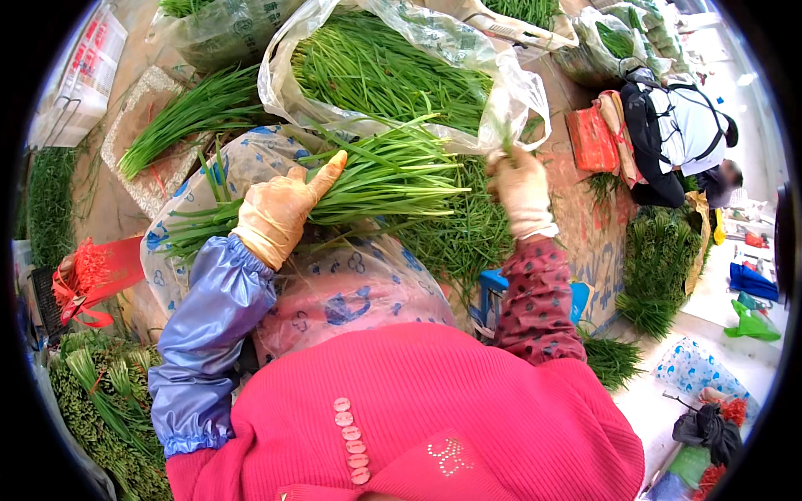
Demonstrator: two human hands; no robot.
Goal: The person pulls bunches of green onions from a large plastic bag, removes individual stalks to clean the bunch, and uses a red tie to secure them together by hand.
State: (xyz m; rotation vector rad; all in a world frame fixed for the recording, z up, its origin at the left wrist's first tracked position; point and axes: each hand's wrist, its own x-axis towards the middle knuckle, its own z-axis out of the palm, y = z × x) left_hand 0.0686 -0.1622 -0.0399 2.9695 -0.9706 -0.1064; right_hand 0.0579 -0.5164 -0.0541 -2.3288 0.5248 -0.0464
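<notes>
Green bunch [384, 185], 1, over lap [351, 288]; I see L hand [277, 206] clasped round it, R hand [521, 190] pinching 1 blurry wisp [506, 139]. Beyond: 1 open clear bag [525, 90] of greens; upper L, 1 dark-lettered bag [238, 46].

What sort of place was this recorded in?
Most likely a produce packing area, perhaps at a market: an open plastic bag full of long green leaves, stacked greens at the lower left, and a bunch of red strips.

- My left hand [276, 210] grips a bundle of green stalks [388, 179].
- My right hand [520, 188] pinches some blurred green blades [507, 138].
- Farther off, a plastic bag [528, 88] holds more.
</notes>
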